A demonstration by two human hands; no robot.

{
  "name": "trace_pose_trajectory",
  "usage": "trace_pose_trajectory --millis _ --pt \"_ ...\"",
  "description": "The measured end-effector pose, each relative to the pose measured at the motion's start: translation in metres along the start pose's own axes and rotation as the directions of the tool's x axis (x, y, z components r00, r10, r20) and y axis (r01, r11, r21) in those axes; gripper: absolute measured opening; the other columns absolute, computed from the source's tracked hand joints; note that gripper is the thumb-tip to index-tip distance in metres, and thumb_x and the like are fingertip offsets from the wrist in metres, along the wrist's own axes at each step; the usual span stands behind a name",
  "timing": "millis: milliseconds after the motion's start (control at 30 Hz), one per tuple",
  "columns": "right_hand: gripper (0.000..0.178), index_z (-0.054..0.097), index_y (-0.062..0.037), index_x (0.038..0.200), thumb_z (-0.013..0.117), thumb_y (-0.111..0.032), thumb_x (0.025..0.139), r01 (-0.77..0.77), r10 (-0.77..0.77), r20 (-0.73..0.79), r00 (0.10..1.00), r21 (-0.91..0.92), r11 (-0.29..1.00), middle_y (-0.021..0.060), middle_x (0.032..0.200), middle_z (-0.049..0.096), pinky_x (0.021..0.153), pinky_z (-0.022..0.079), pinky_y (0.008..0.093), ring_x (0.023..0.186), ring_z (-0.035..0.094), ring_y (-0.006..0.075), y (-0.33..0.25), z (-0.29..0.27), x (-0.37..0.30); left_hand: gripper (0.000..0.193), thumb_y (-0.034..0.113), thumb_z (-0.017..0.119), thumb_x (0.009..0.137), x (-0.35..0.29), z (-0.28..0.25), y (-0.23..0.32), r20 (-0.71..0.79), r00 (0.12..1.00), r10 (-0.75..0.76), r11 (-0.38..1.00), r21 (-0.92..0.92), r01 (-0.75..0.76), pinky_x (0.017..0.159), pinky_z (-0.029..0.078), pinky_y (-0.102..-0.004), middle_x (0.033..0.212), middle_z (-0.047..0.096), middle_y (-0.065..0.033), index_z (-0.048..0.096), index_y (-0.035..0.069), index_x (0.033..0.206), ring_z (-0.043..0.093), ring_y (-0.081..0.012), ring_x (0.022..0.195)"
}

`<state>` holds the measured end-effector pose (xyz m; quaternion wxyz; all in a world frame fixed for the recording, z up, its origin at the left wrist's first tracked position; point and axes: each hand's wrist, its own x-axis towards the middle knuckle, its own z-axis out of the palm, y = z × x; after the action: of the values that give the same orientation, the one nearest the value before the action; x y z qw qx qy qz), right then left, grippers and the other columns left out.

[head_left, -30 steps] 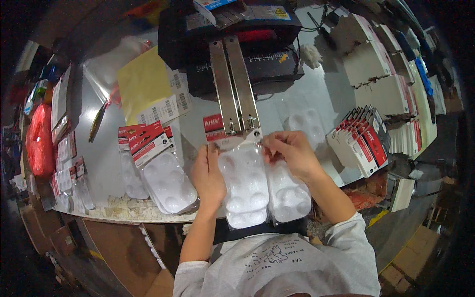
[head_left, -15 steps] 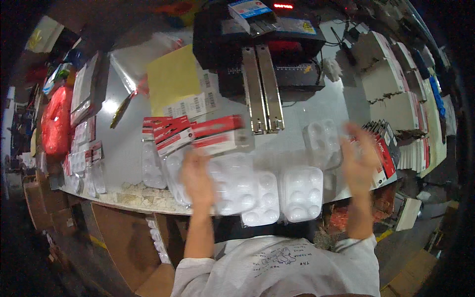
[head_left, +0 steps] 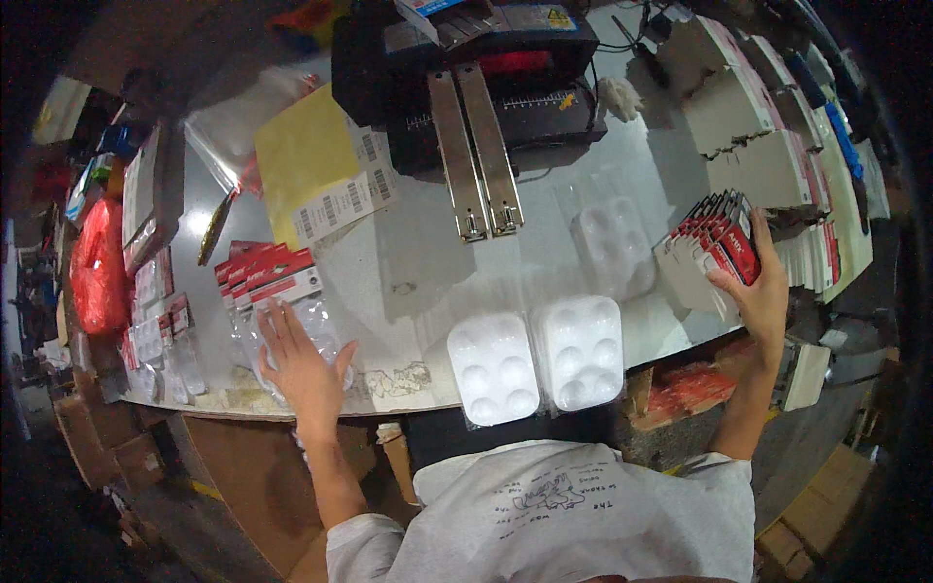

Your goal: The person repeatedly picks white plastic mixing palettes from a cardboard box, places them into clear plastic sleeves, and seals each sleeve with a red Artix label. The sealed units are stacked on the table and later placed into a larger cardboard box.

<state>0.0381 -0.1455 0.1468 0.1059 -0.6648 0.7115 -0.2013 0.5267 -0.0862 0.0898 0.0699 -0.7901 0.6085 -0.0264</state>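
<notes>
My left hand lies with spread fingers on several overlapping clear packs with red-and-white header cards, at the table's left front. Far to its right, my right hand has thumb and fingers around a fanned stack of red-and-black cards. Between the hands, at the front edge, lie two white palettes with round wells, a left one and a right one, both in clear plastic. Behind them is a fainter palette-shaped piece of clear or white plastic.
A black machine with two metal rails stands at the back. Barcode label sheets lie beside a yellow sheet. Tall card stacks line the right side. A red plastic bag and more palette packs are at left.
My left hand has moved left, and the carded palette pack near it now lies on the left pile. My right hand has moved right and closed around the card stack. The view has shifted.
</notes>
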Motion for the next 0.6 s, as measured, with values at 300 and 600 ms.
trace_pose_trajectory --millis 300,600 --pt "0.073 0.047 -0.0040 0.127 0.078 -0.027 0.065 -0.064 0.072 -0.036 0.997 0.189 0.980 0.0135 0.103 0.063 0.083 0.045 0.0283 0.089 0.061 0.0170 0.002 -0.003 -0.002 0.029 0.025 0.067 0.076 -0.032 0.019 0.097 -0.069 0.998 0.006 0.608 -0.792 -0.058 0.081 0.035 -0.0402 0.099 0.052 -0.0140 0.055 0.003 0.091 0.049 -0.0303 0.094" --pt "0.038 0.063 -0.0016 0.104 0.074 -0.006 0.068 -0.147 0.195 -0.250 0.948 0.196 0.969 0.0070 0.088 0.067 0.069 0.049 0.0249 0.074 0.062 0.0122 -0.085 -0.010 -0.010 0.014 0.014 0.054 0.089 -0.034 -0.012 0.108 0.176 0.984 -0.015 -0.233 -0.958 0.168 0.064 0.042 -0.0235 0.083 0.060 -0.0097 0.049 0.001 0.092 0.055 -0.0114 0.073"
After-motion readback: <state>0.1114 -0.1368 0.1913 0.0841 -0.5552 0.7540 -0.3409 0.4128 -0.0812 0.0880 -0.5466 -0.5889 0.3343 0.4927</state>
